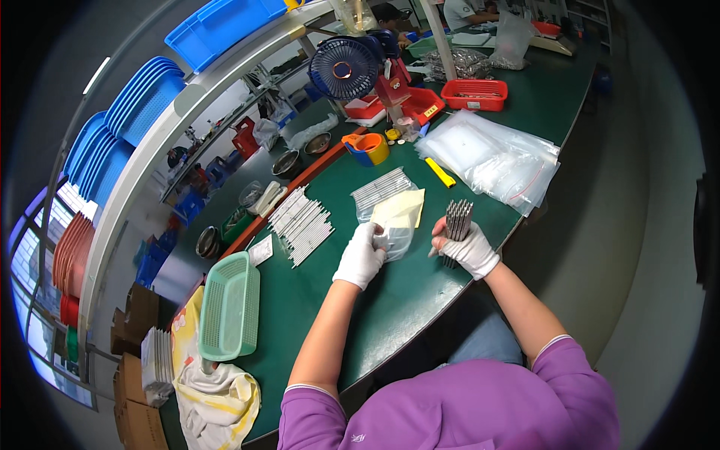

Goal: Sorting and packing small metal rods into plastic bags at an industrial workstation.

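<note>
My left hand (pixel 363 257), in a white glove with bare fingertips, is closed on the edge of a clear plastic bag (pixel 397 238). A pale yellow paper (pixel 401 208) lies at the bag's far end. Fingers wrapped round it, my right hand (pixel 471 249), gloved the same way, grips an upright bundle of thin grey metal rods (pixel 458 218) near the table's front edge. Beyond the bag lies a row of similar rods (pixel 381 189), seemingly in clear plastic. Further left, many loose silvery rods (pixel 301 225) are spread side by side on the green table (pixel 300 300).
A light green basket (pixel 229 304) and crumpled cloths (pixel 216 401) lie at the left. Clear plastic bags (pixel 487 154), a yellow cutter knife (pixel 440 172), an orange cup (pixel 373 148), red trays (pixel 475 95) and a fan (pixel 343 69) stand or lie farther back. People sit at the far end.
</note>
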Demonstrator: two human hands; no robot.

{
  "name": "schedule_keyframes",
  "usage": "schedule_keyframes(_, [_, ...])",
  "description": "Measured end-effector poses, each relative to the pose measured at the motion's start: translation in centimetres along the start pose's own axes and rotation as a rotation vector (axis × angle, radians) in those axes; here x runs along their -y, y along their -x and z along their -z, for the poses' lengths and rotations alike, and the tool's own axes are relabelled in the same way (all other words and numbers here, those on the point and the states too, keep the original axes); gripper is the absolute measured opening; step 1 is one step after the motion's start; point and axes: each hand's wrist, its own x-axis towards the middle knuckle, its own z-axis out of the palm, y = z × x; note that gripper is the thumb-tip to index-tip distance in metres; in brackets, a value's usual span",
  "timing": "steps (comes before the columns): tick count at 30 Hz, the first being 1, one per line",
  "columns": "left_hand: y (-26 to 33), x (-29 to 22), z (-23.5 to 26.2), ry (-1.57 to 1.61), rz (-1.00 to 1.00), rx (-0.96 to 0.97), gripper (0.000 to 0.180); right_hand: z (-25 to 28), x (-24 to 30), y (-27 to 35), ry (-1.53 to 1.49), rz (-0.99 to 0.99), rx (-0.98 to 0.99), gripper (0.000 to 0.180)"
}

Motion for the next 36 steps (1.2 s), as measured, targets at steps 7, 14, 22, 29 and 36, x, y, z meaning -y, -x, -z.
schedule_keyframes(7, [1.4, -0.9, -0.6, -0.268, 0.045, -0.096, 0.025, -1.7, 0.8, 0.6, 0.386, 0.185, 0.179, 0.019])
schedule_keyframes(14, [2.6, -1.1, -1.3, -0.342, 0.070, -0.221, 0.011, -5.4, 3.1, -1.1, 1.554, 0.047, 0.323, 0.032])
schedule_keyframes(22, [2.8, -2.4, -0.2, -0.328, 0.229, -0.292, 0.019, -4.9, 3.5, -1.3, 1.564, -0.224, 0.011, 0.054])
schedule_keyframes(29, [1.3, 0.9, -2.1, 0.508, 0.374, -0.146, 0.032, -5.9, 4.3, -0.9, 1.662, -0.189, 0.101, 0.064])
schedule_keyframes(36, [2.3, -1.6, -2.5, 0.108, 0.127, -0.337, 0.040, -6.7, 3.9, -3.5, 1.809, -0.193, 0.379, 0.055])
